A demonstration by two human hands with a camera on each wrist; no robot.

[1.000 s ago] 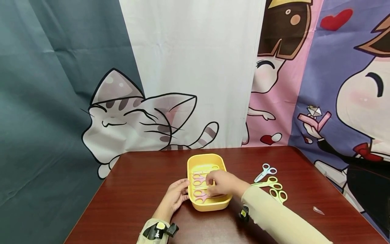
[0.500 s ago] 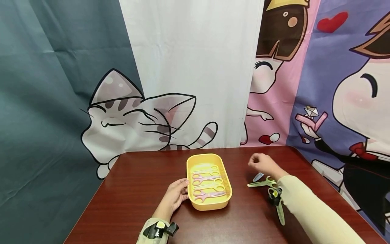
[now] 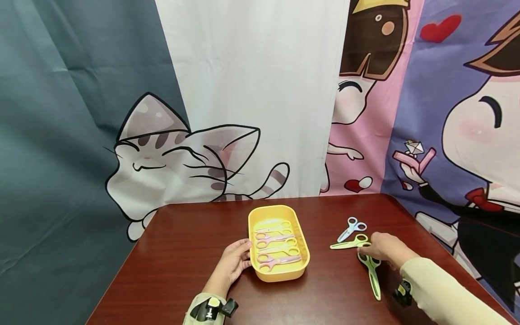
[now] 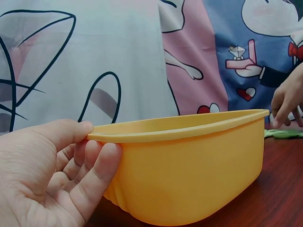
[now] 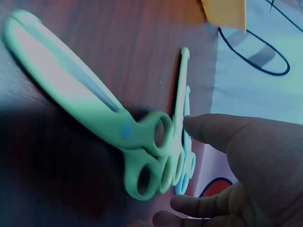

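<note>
My left hand (image 3: 231, 264) holds the left rim of a yellow plastic basket (image 3: 280, 275), thumb on top and fingers against the outer wall. Inside lie pink scissors (image 3: 266, 262) and yellow scissors (image 3: 290, 248), several in a column. To the right, my right hand (image 3: 387, 248) is at the handles of the green scissors (image 3: 374, 280). In the right wrist view its thumb and fingers (image 5: 189, 205) are spread apart, with nothing gripped between them. A second pair of green scissors (image 3: 345, 245) and light blue scissors (image 3: 347, 231) lie just beyond, handles bunched together.
The dark red wooden table (image 3: 195, 253) carries everything. Behind it hangs a cartoon-printed curtain (image 3: 252, 90), close to the table's back edge. Bare tabletop lies between the basket and the loose scissors.
My right hand has left the basket, moved right past the blue scissors, and come down by the green scissors' handles. Pink scissors it covered now show in the basket. My left hand stays put.
</note>
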